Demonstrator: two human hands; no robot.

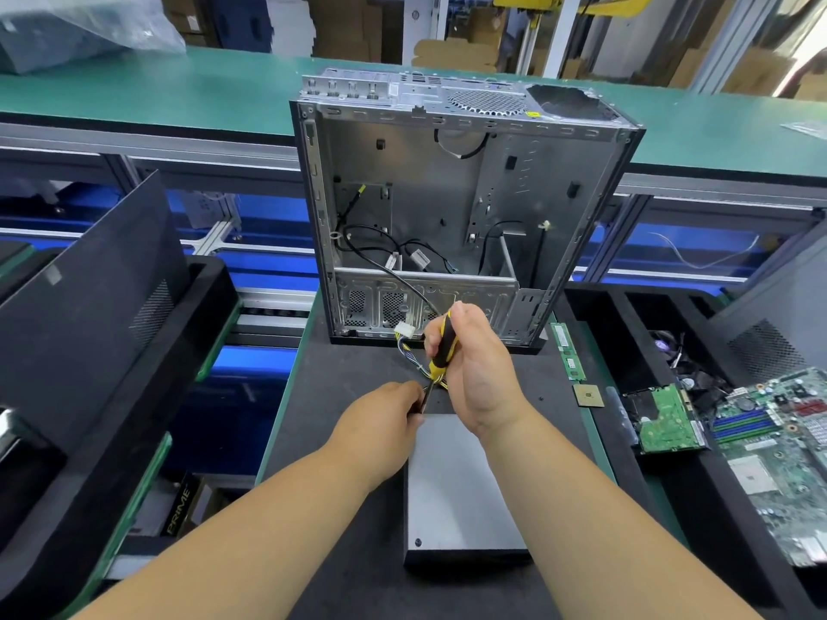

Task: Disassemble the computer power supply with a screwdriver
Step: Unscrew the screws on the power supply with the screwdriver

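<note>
Right under both forearms, the supply (456, 490) lies flat on the dark desk (340, 570), a grey metal box with one screw showing at its near left corner. It looks stiff and fairly heavy, with smooth sides that could slide on the mat, so the best hold is probably a flat press on the lid or a grip across its edges, clear of the wires. At its far left corner the left hand (380, 413) pinches the screwdriver shaft near the tip, steadying it. Just right of that and a little beyond, the right hand (474, 373) is clenched round the yellow and black handle of the screwdriver (441, 351), which stands tilted over that corner; whether the tip sits in a screw cannot be told. Past the hands, the supply's cable bundle (414, 349) with its white plug trails toward the open case (465, 208), soft and easy to snag. Right of the right hand lie circuit boards (671, 425).
</note>
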